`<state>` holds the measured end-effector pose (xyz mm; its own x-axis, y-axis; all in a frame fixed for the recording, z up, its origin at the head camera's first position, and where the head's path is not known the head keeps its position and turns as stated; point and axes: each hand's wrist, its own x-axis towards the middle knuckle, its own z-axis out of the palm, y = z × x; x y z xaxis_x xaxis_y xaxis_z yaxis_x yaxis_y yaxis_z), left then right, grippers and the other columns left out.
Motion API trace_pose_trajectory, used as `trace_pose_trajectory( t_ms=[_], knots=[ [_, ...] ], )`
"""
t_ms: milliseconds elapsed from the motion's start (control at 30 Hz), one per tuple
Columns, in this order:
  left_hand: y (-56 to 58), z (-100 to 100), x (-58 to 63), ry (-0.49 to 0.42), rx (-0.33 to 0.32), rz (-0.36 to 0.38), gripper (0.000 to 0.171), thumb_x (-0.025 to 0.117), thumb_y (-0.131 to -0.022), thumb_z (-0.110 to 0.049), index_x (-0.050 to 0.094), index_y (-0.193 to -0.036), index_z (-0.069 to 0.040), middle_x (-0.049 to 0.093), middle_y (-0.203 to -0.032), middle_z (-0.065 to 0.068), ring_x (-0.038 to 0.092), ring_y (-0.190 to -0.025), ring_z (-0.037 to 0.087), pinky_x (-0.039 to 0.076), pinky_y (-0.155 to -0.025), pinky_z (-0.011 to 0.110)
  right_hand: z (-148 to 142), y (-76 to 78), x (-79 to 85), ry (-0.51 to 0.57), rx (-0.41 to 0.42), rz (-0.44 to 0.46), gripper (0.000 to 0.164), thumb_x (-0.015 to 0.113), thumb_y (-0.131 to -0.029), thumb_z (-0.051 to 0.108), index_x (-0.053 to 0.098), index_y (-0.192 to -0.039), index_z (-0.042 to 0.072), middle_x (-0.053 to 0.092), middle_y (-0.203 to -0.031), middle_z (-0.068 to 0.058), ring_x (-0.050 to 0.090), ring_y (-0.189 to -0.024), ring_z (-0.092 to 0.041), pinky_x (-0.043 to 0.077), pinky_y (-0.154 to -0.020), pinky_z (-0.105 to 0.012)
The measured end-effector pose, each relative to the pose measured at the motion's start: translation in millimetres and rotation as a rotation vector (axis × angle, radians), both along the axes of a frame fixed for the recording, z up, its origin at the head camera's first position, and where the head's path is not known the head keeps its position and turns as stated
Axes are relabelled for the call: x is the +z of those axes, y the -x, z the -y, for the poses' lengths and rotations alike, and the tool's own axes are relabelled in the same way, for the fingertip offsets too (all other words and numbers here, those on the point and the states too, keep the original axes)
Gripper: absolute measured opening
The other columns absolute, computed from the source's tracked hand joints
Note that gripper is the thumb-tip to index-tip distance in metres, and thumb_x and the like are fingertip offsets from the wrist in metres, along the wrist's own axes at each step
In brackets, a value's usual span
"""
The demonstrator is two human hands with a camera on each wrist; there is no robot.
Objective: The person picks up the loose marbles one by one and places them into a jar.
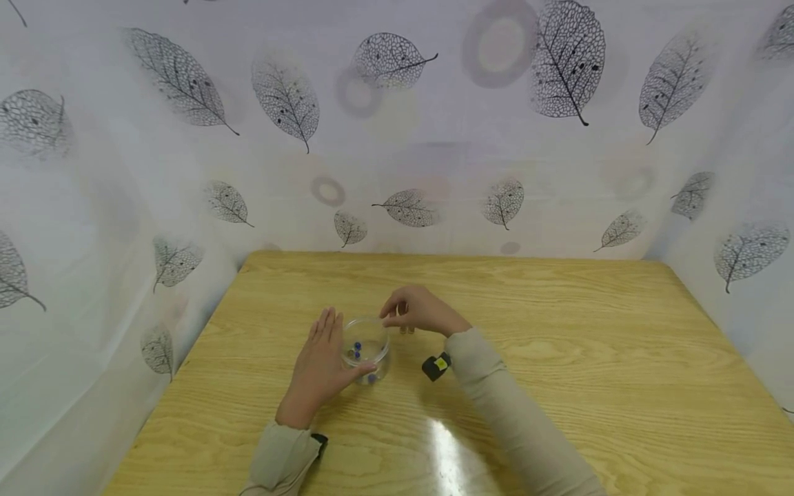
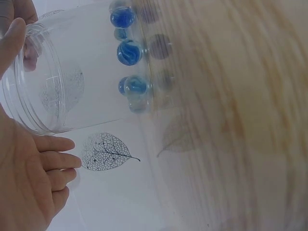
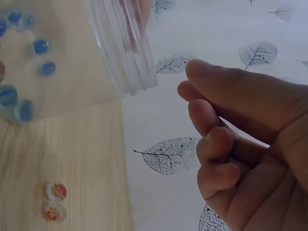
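A clear, round jar stands on the table, with several blue marbles at its bottom. My left hand is at the jar's near left side; its fingers lie straight along the wall and its thumb reaches across the front. At the far right of the rim is my right hand, raised, its fingers curled and the thumb tip close to the index finger. In the right wrist view no object shows between those fingertips. Two clear marbles with red swirls lie on the table beside the jar.
The wood-grain table is bounded by white hangings with a leaf print at the back and sides. A black wrist device with a yellow patch sits at my right cuff. Another dark device shows by the left cuff.
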<state>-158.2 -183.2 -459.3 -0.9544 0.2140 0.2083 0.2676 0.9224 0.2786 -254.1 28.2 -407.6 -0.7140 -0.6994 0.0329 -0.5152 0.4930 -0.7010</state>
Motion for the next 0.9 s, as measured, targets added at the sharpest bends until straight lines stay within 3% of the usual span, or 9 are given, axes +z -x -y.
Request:
trace_pose_trajectory(
  t_ms=[233, 567, 900],
  knots=[
    [-0.1, 0, -1.4, 0.003, -0.001, 0.010, 0.111, 0.062, -0.074, -0.068, 0.025, -0.144, 0.010, 0.023, -0.152, 0.027, 0.018, -0.144, 0.037, 0.020, -0.118, 0.050, -23, 4.1, 2.3, 0.006, -0.060, -0.081, 0.014, 0.068, -0.086, 0.020, 0.073, -0.096, 0.011, 0.069, -0.088, -0.001, 0.053, -0.067, -0.007, 0.046, -0.058, -0.020],
    [-0.4, 1, -2.1, 0.014, 0.001, 0.000, 0.112, 0.061, -0.074, -0.069, 0.025, -0.144, 0.010, 0.024, -0.151, 0.027, 0.018, -0.144, 0.037, 0.020, -0.117, 0.050, -44, 11.6, -4.6, 0.060, -0.153, -0.044, 0.018, 0.070, -0.085, 0.019, 0.073, -0.098, 0.006, 0.069, -0.094, -0.004, 0.050, -0.067, -0.011, 0.044, -0.059, -0.023],
    [0.3, 0, -1.4, 0.002, 0.000, 0.003, 0.111, 0.061, -0.074, -0.069, 0.025, -0.144, 0.010, 0.022, -0.152, 0.027, 0.017, -0.144, 0.037, 0.019, -0.118, 0.050, -46, 17.6, -32.3, 0.062, -0.187, 0.002, 0.018, 0.071, -0.083, 0.017, 0.073, -0.096, 0.005, 0.069, -0.085, -0.004, 0.051, -0.067, -0.010, 0.045, -0.059, -0.021]
  ],
)
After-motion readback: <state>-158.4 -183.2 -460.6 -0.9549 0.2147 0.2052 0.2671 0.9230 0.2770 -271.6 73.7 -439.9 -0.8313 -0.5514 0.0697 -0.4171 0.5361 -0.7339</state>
